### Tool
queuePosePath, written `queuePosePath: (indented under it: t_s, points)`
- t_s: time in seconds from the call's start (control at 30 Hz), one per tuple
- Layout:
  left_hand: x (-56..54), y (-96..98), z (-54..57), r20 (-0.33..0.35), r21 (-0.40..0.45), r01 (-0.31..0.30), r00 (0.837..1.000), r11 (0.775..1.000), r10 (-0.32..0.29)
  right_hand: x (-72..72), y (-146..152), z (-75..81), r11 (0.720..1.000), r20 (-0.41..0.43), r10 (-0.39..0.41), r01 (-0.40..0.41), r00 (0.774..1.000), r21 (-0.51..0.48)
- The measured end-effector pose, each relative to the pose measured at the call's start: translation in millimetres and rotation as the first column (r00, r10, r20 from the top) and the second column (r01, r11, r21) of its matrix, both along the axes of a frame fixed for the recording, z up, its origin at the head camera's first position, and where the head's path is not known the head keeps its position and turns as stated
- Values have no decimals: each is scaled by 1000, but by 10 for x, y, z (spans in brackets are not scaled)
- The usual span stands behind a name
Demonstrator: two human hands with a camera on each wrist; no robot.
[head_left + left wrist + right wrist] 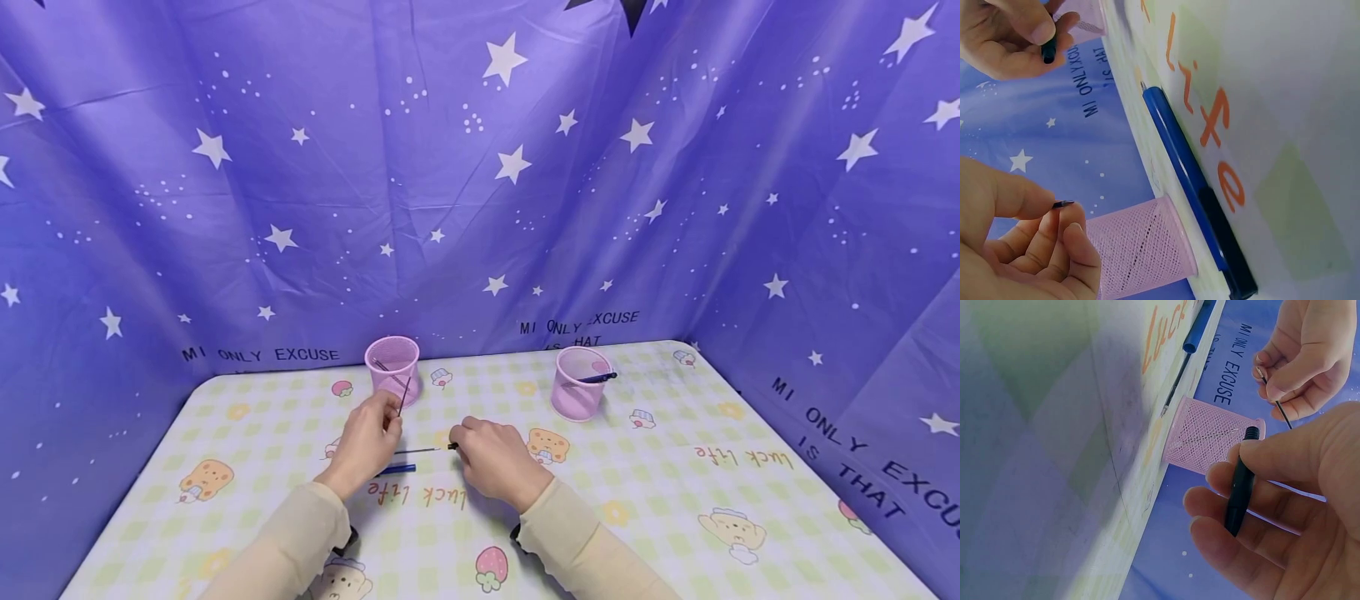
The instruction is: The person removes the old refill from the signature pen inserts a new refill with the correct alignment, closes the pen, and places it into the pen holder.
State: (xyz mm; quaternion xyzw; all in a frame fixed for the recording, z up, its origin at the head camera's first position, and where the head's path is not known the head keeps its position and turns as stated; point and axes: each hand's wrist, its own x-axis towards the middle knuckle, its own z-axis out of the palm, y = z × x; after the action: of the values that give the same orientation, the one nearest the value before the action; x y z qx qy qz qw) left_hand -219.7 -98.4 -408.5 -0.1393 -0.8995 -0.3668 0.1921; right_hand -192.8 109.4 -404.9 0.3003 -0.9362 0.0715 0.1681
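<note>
My left hand (pixel 365 443) pinches a thin dark pen refill (pixel 1282 412) between thumb and fingers, just in front of the left pink mesh cup (pixel 378 382). A short black pen grip section (pixel 1241 490) with a threaded end is held by thumb and fingers of my right hand (pixel 497 460), a little above the table. Between the hands a blue pen barrel (pixel 1179 165) with a black end lies on the cloth. Another refill (pixel 417 451) with a metal tip lies just beyond it. Thin sticks, probably refills, lean inside the left cup.
At the back right stands a second pink mesh cup (pixel 576 402), with dark pens (pixel 597 378) leaning over its rim. A checked cartoon tablecloth (pixel 645 517) covers the table. Purple star-printed curtains (pixel 450 167) hang behind and at both sides.
</note>
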Motion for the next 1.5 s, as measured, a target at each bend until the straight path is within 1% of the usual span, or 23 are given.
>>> queuePosePath:
  t_s: [0.2, 0.37, 0.47, 0.63, 0.87, 0.97, 1.17, 1.27, 1.33, 1.5]
  points:
    - [26, 19, -15, 26, 45, 3, 1000, 999, -4, 1, -4, 0, 1000, 4, -2, 2, 1000, 1]
    - [39, 19, -22, 35, 97, 20, 999, 995, -24, -2, -1, -8, 1000, -5, 0, 0, 1000, -2]
    - [51, 23, -21, 48, 129, 35, 998, 991, -42, -1, -1, -9, 1000, -11, 2, -2, 1000, -5]
    - [65, 37, -24, 82, 177, 43, 995, 983, -58, 1, -4, -7, 1000, -5, 4, -4, 1000, -1]
    - [67, 54, -47, 150, 259, 41, 985, 965, -82, 2, -7, -9, 1000, -6, 2, -2, 1000, 0]
    - [76, 68, -57, 165, 278, 37, 983, 960, -86, -1, -7, -11, 1000, -9, 3, -3, 1000, 0]
    - [98, 96, -52, 178, 314, 29, 980, 949, -89, 3, -5, -1, 1000, -13, 2, -2, 1000, 4]
    - [107, 106, -44, 170, 332, 38, 981, 943, -99, 7, -5, 7, 1000, -16, 6, -6, 1000, -2]
    - [114, 110, -38, 169, 350, 41, 980, 936, -106, 9, -6, 9, 1000, -17, 8, -8, 1000, -6]
    - [135, 133, -41, 193, 416, 51, 971, 908, -143, 12, -8, 15, 1000, -10, 7, -7, 1000, -4]
